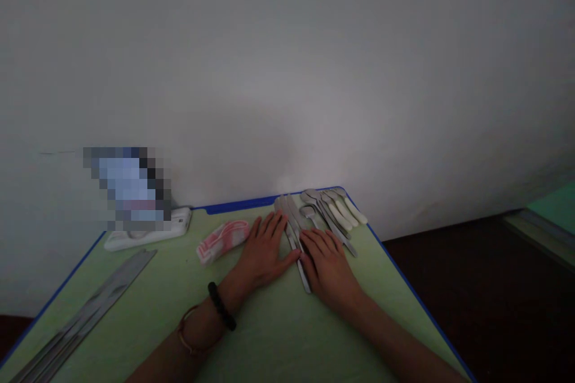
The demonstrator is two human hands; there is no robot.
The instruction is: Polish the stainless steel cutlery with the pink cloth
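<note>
Two or so table knives lie lengthwise between my hands, with their blades pointing toward the wall. My left hand rests flat on the left of them, fingers stretched out, fingertips and thumb at the metal. On the other side my right hand lies with fingers extended, its thumb near the left thumb and its fingertips beside a spoon. Further right, several spoons and forks form a row, some with cream handles. A folded pink-and-white cloth lies left of my left hand.
A blurred-out phone-like device stands on a white base at the back left. Long grey flat strips lie along the table's left side. The green table has a blue edge and meets a pale wall.
</note>
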